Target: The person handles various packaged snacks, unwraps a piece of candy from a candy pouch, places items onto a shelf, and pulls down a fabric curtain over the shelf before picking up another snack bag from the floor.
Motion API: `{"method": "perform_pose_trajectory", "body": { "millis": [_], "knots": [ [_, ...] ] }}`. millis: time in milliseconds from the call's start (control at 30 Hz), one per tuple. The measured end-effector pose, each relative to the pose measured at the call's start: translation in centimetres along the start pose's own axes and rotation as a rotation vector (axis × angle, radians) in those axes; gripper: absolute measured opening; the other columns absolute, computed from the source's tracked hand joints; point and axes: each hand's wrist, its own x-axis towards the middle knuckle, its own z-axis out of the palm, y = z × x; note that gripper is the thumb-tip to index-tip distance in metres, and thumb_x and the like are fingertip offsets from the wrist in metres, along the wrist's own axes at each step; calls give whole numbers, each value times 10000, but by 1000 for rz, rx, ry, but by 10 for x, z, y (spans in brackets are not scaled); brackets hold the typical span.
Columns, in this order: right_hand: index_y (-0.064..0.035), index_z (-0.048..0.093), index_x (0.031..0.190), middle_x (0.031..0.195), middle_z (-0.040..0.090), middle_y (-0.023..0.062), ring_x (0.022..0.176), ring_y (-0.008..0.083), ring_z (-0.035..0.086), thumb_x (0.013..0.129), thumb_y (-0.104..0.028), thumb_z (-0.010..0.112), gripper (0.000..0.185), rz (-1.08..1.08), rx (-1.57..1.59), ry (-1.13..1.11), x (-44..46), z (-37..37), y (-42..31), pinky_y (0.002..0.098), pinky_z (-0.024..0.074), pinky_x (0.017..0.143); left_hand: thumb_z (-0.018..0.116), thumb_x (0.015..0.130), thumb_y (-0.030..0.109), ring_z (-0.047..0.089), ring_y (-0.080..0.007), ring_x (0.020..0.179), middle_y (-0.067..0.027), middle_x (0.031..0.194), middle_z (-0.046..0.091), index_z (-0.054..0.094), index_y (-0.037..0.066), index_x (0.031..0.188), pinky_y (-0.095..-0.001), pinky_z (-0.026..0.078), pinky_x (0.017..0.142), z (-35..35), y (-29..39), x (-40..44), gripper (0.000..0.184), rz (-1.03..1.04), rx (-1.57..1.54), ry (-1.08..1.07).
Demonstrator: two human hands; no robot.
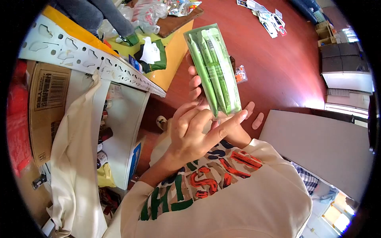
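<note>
Green pack (pixel 214 69) in front of right fingers (pixel 194 82)

Shirt (pixel 254 196) front: orange-red letter "S" (pixel 203 182) legible, neighboring green and orange letters broken by folds | cardboard box (pixel 48 107) side: dark printing, unreadable | clear pack (pixel 214 69) of green sleeves: fine print, too small.

head view | worn on head | faces forward, steeply down | close above shirt (pixel 238 194)

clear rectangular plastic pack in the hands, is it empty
The pack is not empty: slim green wrapped sticks show through its clear plastic.
</note>
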Motion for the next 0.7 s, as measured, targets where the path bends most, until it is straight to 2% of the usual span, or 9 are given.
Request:
{"method": "perform_pose_trajectory", "body": {
  "millis": [67,200,300,367,400,467,600,667,700],
  "knots": [
    [32,138,1422,1353,356,288,1221,420,395,971,-350,396,645,-82,-49,-7,0,-2,3,457,382,1049,702,735,72,363,-180,958,7,967,400,661,305,1130,-302,409,859,-1,1,0,461,0,16,-17],
    [62,201,1386,1298,434,277,1168,389,465,972,-301,410,588,-17,-38,55,-4,4,2,429,445,976,683,754,77,365,-187,975,1,980,409,660,302,1133,-304,409,859,0,4,2,441,15,33,-27],
    [58,258,1363,1219,507,259,1118,326,519,972,-283,423,545,-101,-136,133,-7,4,6,377,482,912,673,761,80,369,-193,976,-4,986,413,658,299,1138,-309,409,859,-1,5,5,437,24,30,-46],
    [60,304,1341,1144,554,229,1027,270,561,964,-279,448,527,-82,-172,153,-8,1,4,318,489,847,670,761,78,372,-196,971,-7,983,411,659,300,1137,-311,409,857,1,7,7,436,22,15,-37],
    [60,304,1341,1144,554,229,1027,270,561,964,-279,448,527,-86,-174,152,-10,0,2,318,489,847,666,762,76,375,-199,967,-9,980,409,660,301,1135,-314,408,855,1,8,8,436,18,4,-28],
    [-26,280,1373,1194,482,141,1023,220,501,918,-263,533,572,-22,-149,144,-16,-3,-1,341,446,857,666,759,72,377,-201,960,-10,973,402,664,301,1130,-316,406,854,1,9,9,435,22,13,-37],
    [-31,263,1383,1198,496,146,1007,221,512,913,-259,545,594,-137,-135,204,-12,5,7,335,444,863,669,752,57,380,-205,943,-12,950,383,674,298,1115,-323,399,856,4,11,8,436,-9,20,-38],
    [39,319,1351,1172,516,195,982,262,542,964,-230,453,490,-119,-71,221,-10,9,8,305,466,830,669,751,53,378,-203,933,-11,941,377,675,295,1116,-323,396,850,3,12,9,438,-4,26,-56],
    [39,319,1351,1172,516,195,982,262,542,964,-230,453,490,-121,-71,219,-10,9,8,305,466,830,669,750,50,377,-201,923,-9,932,371,676,292,1117,-323,394,844,3,12,10,440,0,35,-72]
  ]
}}
